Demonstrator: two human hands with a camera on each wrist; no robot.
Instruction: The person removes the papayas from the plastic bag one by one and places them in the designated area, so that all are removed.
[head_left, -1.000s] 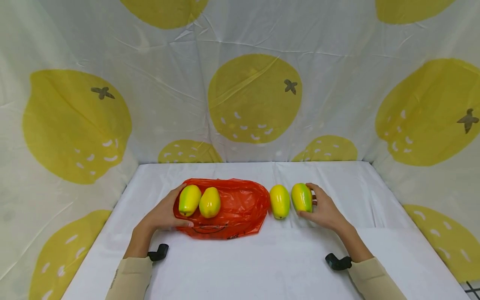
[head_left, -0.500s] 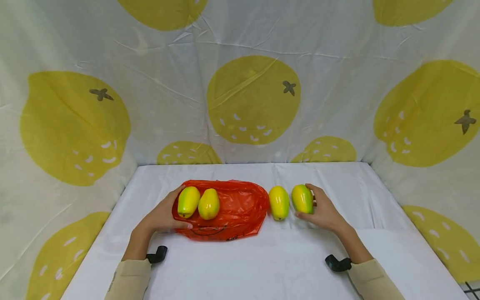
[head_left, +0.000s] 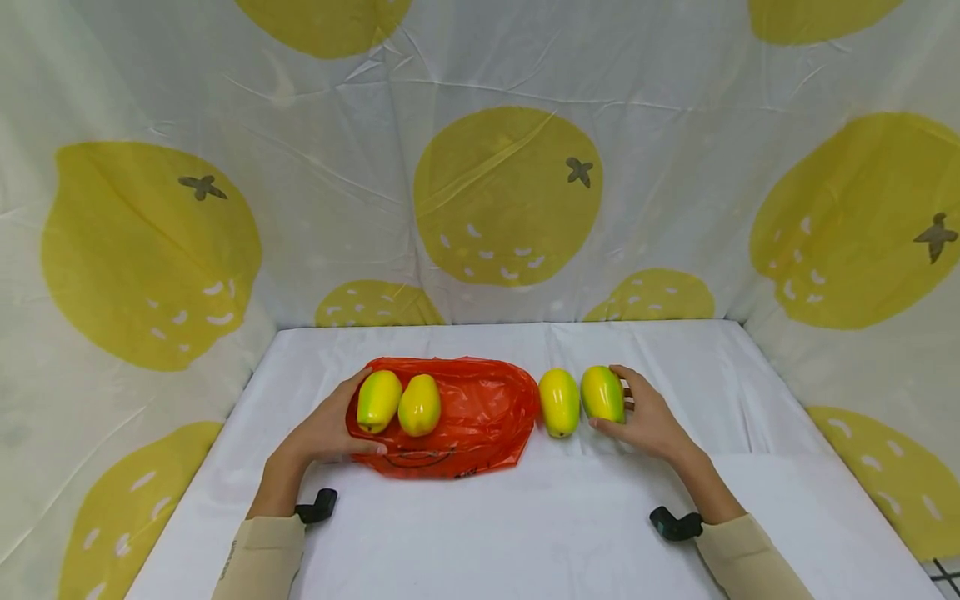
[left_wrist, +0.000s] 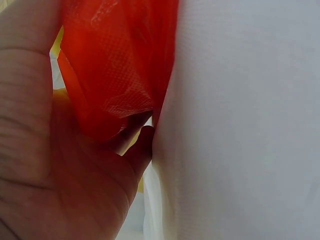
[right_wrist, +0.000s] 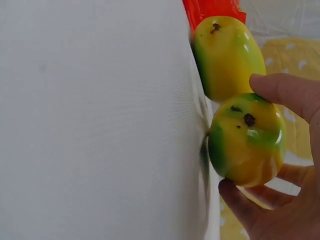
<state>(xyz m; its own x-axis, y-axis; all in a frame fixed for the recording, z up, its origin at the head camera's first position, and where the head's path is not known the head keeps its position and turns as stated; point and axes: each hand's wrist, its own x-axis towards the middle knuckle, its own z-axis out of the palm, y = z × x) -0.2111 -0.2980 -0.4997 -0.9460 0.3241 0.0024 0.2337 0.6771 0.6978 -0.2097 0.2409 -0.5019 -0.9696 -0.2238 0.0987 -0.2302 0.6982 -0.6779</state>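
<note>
A red plastic bag [head_left: 480,408] lies flat on the white-covered table in the head view, with two glossy yellow-green mangoes, a left one [head_left: 379,402] and a right one [head_left: 420,406], on its left part. My left hand [head_left: 330,425] holds the bag's left end, thumb along the front edge; the far fingers are largely hidden. Right of the bag stands another mango [head_left: 559,403], close to its edge. Beside that, my right hand [head_left: 648,417] grips a further mango [head_left: 603,393] between thumb and fingers. The right wrist view shows this gripped mango [right_wrist: 247,142] at the table surface.
The white table cloth [head_left: 480,542] extends in front of the bag. Behind and at both sides hang white curtains [head_left: 337,167] printed with yellow lemons. A black wrist camera mount sits on each forearm [head_left: 318,506].
The right thumb and the mango it grips have shifted very slightly left. The left hand, the bag and the other mangoes stay where they were.
</note>
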